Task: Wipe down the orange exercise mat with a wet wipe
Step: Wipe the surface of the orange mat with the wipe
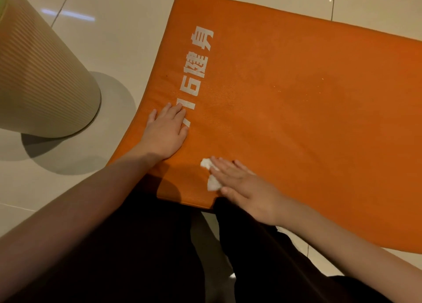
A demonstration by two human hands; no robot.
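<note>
Wiping under way: right hand [242, 188], fingers flat, presses the wipe [211, 177] onto the mat [296, 97] near its front edge; left hand [165, 129] spread, steadying. Next stroke should sweep outward.

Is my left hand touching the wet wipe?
Apart. The head view shows the left hand flat on the orange mat, with bare mat between it and the wet wipe under the right hand.

Glossy pale tiled floor [118, 40] beneath a ribbed beige column [43, 74].
</note>
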